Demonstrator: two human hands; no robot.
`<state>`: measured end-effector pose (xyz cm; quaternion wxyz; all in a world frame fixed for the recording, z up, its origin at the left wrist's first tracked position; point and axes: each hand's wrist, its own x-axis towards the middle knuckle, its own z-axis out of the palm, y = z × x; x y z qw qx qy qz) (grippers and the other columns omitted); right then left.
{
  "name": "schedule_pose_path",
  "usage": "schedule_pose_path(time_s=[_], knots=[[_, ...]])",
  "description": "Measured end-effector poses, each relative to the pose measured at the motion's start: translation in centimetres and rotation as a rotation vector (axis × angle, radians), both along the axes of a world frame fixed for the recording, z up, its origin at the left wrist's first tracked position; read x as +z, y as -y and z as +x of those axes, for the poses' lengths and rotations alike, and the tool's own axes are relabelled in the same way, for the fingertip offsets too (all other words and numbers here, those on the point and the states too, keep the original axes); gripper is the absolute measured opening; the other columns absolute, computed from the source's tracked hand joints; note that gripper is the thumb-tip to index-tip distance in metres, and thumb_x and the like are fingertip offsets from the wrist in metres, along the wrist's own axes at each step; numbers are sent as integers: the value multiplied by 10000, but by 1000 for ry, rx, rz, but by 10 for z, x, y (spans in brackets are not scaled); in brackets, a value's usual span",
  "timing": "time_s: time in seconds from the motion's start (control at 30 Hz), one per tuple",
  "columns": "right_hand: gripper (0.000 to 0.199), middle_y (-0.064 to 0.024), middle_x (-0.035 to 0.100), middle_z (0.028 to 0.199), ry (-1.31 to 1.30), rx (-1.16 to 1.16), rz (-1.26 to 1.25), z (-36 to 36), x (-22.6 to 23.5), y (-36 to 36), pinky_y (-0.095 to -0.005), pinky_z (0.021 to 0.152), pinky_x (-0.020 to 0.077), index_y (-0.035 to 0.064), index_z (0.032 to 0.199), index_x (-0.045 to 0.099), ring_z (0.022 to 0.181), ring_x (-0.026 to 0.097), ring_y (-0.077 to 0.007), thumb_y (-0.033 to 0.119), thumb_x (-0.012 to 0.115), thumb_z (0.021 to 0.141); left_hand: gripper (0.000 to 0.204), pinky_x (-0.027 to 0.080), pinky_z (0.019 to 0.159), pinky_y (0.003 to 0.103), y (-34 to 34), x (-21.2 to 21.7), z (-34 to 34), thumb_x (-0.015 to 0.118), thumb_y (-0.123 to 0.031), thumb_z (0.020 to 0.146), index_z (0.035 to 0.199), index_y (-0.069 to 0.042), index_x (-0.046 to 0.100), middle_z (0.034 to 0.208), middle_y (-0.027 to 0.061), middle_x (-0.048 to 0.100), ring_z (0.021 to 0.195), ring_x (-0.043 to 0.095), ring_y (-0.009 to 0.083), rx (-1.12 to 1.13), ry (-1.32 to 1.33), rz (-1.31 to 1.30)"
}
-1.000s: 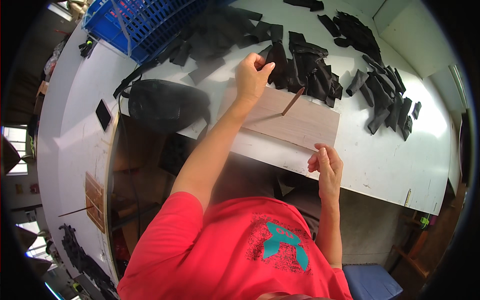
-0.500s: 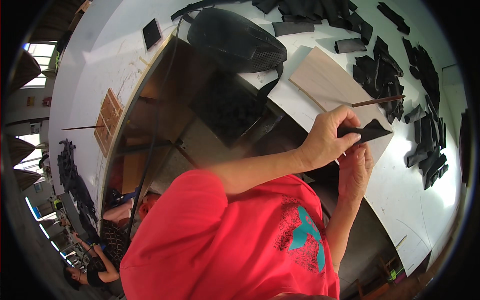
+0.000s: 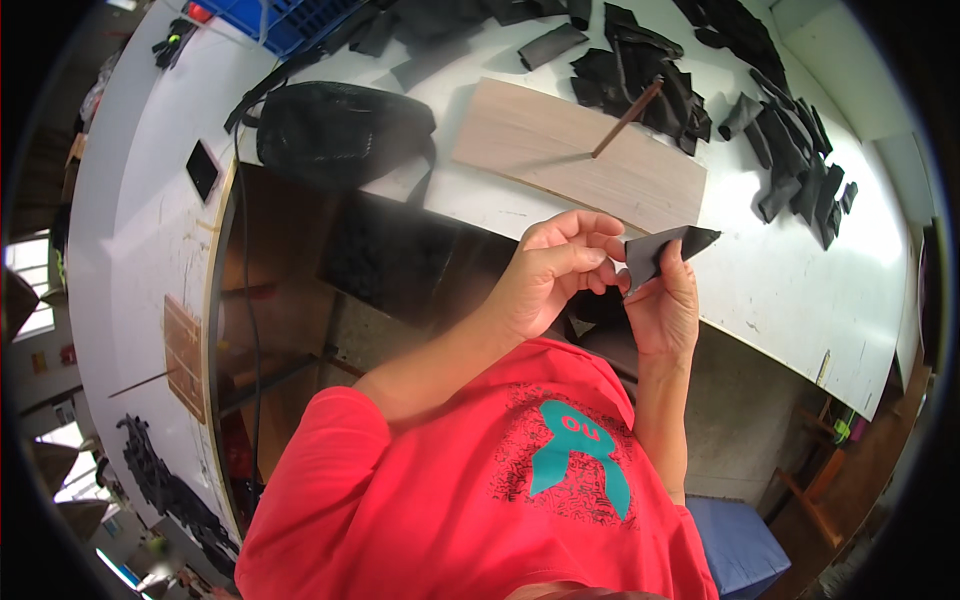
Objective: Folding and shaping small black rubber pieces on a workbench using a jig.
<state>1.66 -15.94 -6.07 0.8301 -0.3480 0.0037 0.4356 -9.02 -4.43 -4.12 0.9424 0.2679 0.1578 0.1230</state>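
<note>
A small dark grey and black piece of fabric (image 3: 648, 254), folded to a pointed corner on its right, is up in front of me over the table's near edge. My right hand (image 3: 664, 312) pinches it from below, thumb on the near face and the other fingers mostly hidden behind. My left hand (image 3: 562, 268) is just left of the piece, with thumb and fingers bent and apart. Its lower fingertips come close to the fabric's left edge; whether they touch it, I cannot tell. Beyond both hands lies a pale wooden board (image 3: 560, 145) with a thin brown upright rod (image 3: 628, 118) on it.
Dark fabric pieces lie in heaps (image 3: 640, 75) behind the board and at the right (image 3: 795, 150). A black bag (image 3: 340, 130) sits left of the board. At the far left are a dark flat rectangle (image 3: 202, 168), a small wooden board (image 3: 184, 355) and a blue crate (image 3: 290, 18).
The view has turned, bringing the blue crate in. The fabric, pinched by my left hand before, is now in my right hand, and my left fingers have come apart from it.
</note>
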Motion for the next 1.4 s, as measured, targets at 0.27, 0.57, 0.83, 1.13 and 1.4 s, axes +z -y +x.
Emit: schedule_pose_path(time_s=[0.27, 0.57, 0.83, 1.13, 1.4], knots=[[225, -49, 605, 763, 36, -20, -20, -6, 6, 6, -266, 535, 457, 52, 883, 551, 634, 575, -148, 271, 546, 830, 249, 401, 648, 214, 11, 8, 7, 531, -81, 766, 996, 12, 508, 811, 53, 549, 697, 523, 111, -55, -40, 184], [144, -45, 606, 814, -89, -24, 53, -9, 16, 8, -282, 611, 455, 51, 851, 571, 724, 569, -141, 185, 593, 802, 92, 414, 570, 196, 16, 13, 14, 596, -69, 777, 824, 3, 567, 701, 25, 576, 598, 517, 74, 42, -163, 400], [116, -28, 605, 791, -57, -4, 67, -15, 9, 5, -253, 548, 393, 75, 849, 588, 662, 531, -116, 171, 609, 787, 135, 407, 593, 190, 20, 17, 15, 572, -72, 782, 884, 12, 544, 757, 48, 586, 637, 523, 76, 107, -92, 400], [135, -26, 567, 695, -71, -22, 7, -15, 15, 1, -252, 536, 396, 70, 775, 562, 591, 498, -117, 198, 575, 818, 222, 410, 596, 194, 18, 18, 15, 587, -62, 734, 923, 36, 522, 753, 70, 569, 642, 543, 105, 77, -146, 494], [146, -26, 562, 696, -59, -17, 3, -15, 15, 2, -245, 536, 397, 53, 777, 560, 594, 493, -107, 191, 565, 825, 79, 431, 553, 191, 19, 19, 17, 545, 27, 760, 836, 48, 544, 683, 65, 569, 596, 546, 97, 72, -200, 545]])
